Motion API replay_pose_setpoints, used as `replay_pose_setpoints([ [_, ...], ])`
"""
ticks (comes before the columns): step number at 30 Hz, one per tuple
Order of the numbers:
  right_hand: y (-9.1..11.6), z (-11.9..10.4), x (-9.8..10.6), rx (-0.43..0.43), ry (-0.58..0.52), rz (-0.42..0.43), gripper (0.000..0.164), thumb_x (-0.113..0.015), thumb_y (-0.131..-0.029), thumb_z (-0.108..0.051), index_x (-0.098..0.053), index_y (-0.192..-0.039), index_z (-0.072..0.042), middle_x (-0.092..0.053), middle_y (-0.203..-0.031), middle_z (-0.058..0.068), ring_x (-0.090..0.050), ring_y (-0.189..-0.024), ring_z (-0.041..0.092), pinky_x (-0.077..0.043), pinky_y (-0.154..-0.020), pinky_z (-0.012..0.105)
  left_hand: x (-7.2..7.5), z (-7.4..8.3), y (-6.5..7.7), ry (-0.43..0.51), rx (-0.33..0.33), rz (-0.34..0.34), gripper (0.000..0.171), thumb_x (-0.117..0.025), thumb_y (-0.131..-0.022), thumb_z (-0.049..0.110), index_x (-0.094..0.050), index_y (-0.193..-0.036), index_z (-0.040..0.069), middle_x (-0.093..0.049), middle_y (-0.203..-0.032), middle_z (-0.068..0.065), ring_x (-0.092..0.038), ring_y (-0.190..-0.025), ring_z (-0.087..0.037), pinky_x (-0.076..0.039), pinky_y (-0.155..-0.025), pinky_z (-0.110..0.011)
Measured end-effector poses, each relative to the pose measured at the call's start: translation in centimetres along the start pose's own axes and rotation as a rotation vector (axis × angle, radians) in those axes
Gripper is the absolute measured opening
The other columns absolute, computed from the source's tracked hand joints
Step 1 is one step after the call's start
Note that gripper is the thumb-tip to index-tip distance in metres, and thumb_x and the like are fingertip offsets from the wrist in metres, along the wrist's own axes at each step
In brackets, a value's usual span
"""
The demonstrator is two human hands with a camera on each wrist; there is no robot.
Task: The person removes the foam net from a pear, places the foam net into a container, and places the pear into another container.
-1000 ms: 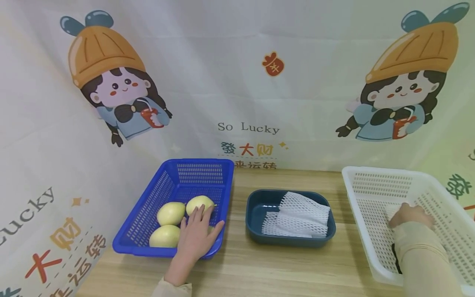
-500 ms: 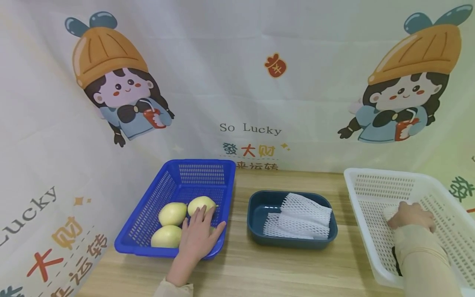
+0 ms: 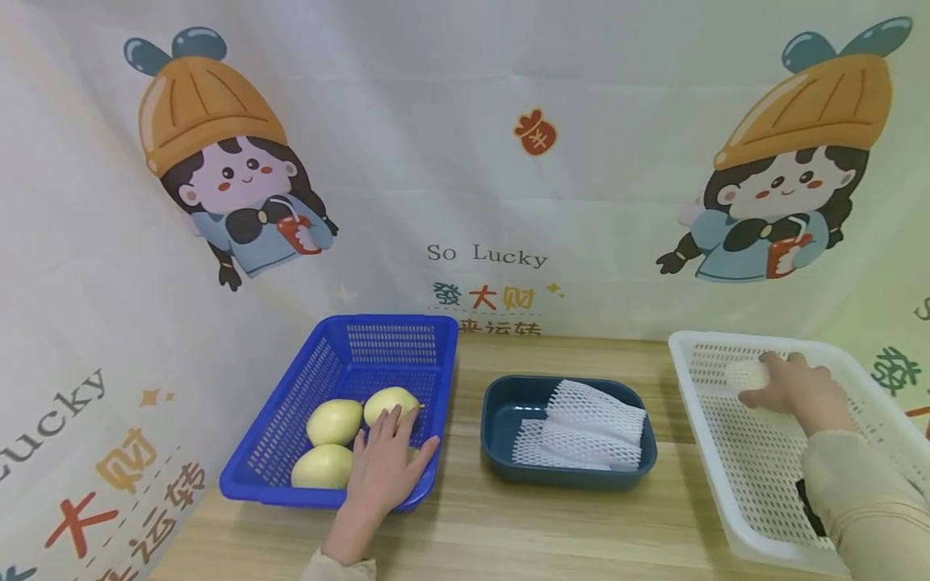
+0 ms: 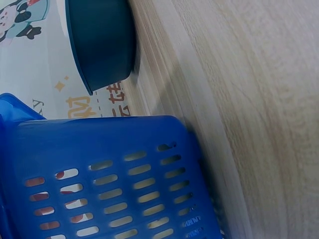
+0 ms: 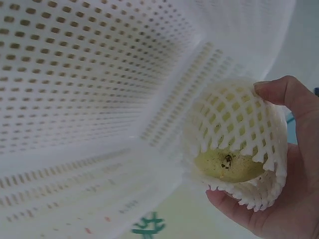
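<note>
In the blue basket (image 3: 240, 476) lie several pale yellow-green pears (image 3: 334, 421). My left hand (image 3: 385, 464) rests over the nearer right pears with fingers spread and fairly straight; one pear beneath it is mostly hidden. Through the basket's slots the left wrist view shows parts of fruit (image 4: 149, 197). My right hand (image 3: 799, 391) grips a pear in a white foam net (image 5: 234, 124), thumb on one side and fingers on the other. The pear's blossom end shows through the net's open end. It is at the far left part of the white basket (image 3: 715, 484).
Between the baskets stands a dark teal tub (image 3: 501, 464) with white foam nets (image 3: 596, 424) in it. A black object (image 3: 810, 508) shows in the white basket beside the right sleeve. A printed cloth (image 3: 465, 161) hangs behind the wooden table (image 3: 552, 524).
My right hand has moved away from me inside the white basket, bringing the netted pear toward its far left corner. More of the black object shows. My left hand stays in place.
</note>
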State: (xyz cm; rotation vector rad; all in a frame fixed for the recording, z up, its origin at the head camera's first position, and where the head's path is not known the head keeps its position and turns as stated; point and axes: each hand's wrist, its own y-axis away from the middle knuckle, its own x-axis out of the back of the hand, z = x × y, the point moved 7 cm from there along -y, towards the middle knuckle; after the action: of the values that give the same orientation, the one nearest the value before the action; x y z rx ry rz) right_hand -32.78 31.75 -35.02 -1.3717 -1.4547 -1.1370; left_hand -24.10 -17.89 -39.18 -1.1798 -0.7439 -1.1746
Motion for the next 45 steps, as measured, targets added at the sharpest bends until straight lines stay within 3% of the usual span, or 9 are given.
replay_pose_setpoints([
  [8,1.9,-5.4,2.6,0.195,0.064,0.107,0.081,-0.065,-0.071,-0.045,-0.032,-0.127,0.004,-0.031,-0.116,0.033,-0.032,-0.096,0.054,-0.036,-0.065,0.065,0.3,-0.1,0.0,-0.016,-0.002,0.003,0.058,-0.043,-0.088,0.048,-0.044,-0.129,0.008,-0.038,-0.132,-0.017,-0.029,-0.122,-0.035,-0.021,-0.093,-0.059],
  [15,5.5,-11.3,4.0,0.4,0.083,0.291,0.072,-0.068,-0.069,-0.032,-0.037,-0.128,-0.003,-0.037,-0.119,0.025,-0.038,-0.097,0.046,-0.041,-0.061,0.059,0.4,-0.1,-0.1,-0.027,-0.007,0.011,0.057,-0.042,-0.088,0.049,-0.045,-0.129,0.008,-0.041,-0.13,-0.017,-0.032,-0.121,-0.034,-0.022,-0.093,-0.058],
  [21,8.7,-15.7,3.0,0.573,0.084,0.407,0.073,-0.068,-0.062,-0.029,-0.041,-0.127,-0.01,-0.042,-0.118,0.016,-0.043,-0.095,0.036,-0.044,-0.05,0.044,0.3,0.1,0.1,-0.023,-0.021,0.043,0.054,-0.046,-0.087,0.047,-0.05,-0.125,0.01,-0.049,-0.121,-0.014,-0.043,-0.111,-0.033,-0.025,-0.091,-0.057],
  [26,11.1,-18.8,0.5,0.716,0.061,0.444,0.074,-0.068,-0.058,-0.031,-0.044,-0.126,-0.015,-0.044,-0.121,0.01,-0.044,-0.096,0.029,-0.045,-0.049,0.034,0.4,0.2,0.2,-0.021,-0.032,0.063,0.05,-0.047,-0.086,0.046,-0.052,-0.121,0.01,-0.052,-0.117,-0.012,-0.047,-0.108,-0.032,-0.028,-0.089,-0.057],
  [33,14.3,-22.0,-4.7,0.866,0.05,0.392,0.075,-0.067,-0.055,-0.034,-0.047,-0.126,-0.021,-0.042,-0.124,0.002,-0.041,-0.105,0.018,-0.039,-0.045,0.023,0.8,0.5,0.4,-0.024,-0.057,0.108,0.047,-0.051,-0.085,0.043,-0.056,-0.117,0.009,-0.055,-0.113,-0.011,-0.05,-0.103,-0.032,-0.031,-0.087,-0.056],
  [37,15.4,-23.0,-7.3,0.923,0.032,0.338,0.077,-0.068,-0.054,-0.033,-0.046,-0.126,-0.023,-0.042,-0.124,0.001,-0.04,-0.106,0.016,-0.044,-0.052,0.027,1.1,0.8,0.6,-0.012,-0.076,0.123,0.046,-0.055,-0.083,0.041,-0.056,-0.116,0.009,-0.056,-0.112,-0.012,-0.05,-0.102,-0.032,-0.032,-0.086,-0.056],
  [40,15.6,-23.2,-9.2,0.963,0.015,0.243,0.078,-0.069,-0.058,-0.034,-0.041,-0.13,-0.023,-0.041,-0.125,0.003,-0.039,-0.107,0.018,-0.047,-0.062,0.033,1.4,1.3,1.0,0.024,-0.1,0.129,0.046,-0.058,-0.082,0.039,-0.056,-0.116,0.008,-0.056,-0.112,-0.012,-0.05,-0.103,-0.032,-0.032,-0.086,-0.057],
  [45,15.5,-23.1,-11.8,0.986,0.005,0.086,0.074,-0.067,-0.07,-0.046,-0.035,-0.133,-0.023,-0.039,-0.127,0.004,-0.039,-0.107,0.021,-0.047,-0.066,0.036,2.0,2.7,1.7,0.077,-0.152,0.157,0.046,-0.06,-0.08,0.038,-0.057,-0.115,0.009,-0.056,-0.112,-0.01,-0.049,-0.105,-0.029,-0.032,-0.088,-0.055],
])
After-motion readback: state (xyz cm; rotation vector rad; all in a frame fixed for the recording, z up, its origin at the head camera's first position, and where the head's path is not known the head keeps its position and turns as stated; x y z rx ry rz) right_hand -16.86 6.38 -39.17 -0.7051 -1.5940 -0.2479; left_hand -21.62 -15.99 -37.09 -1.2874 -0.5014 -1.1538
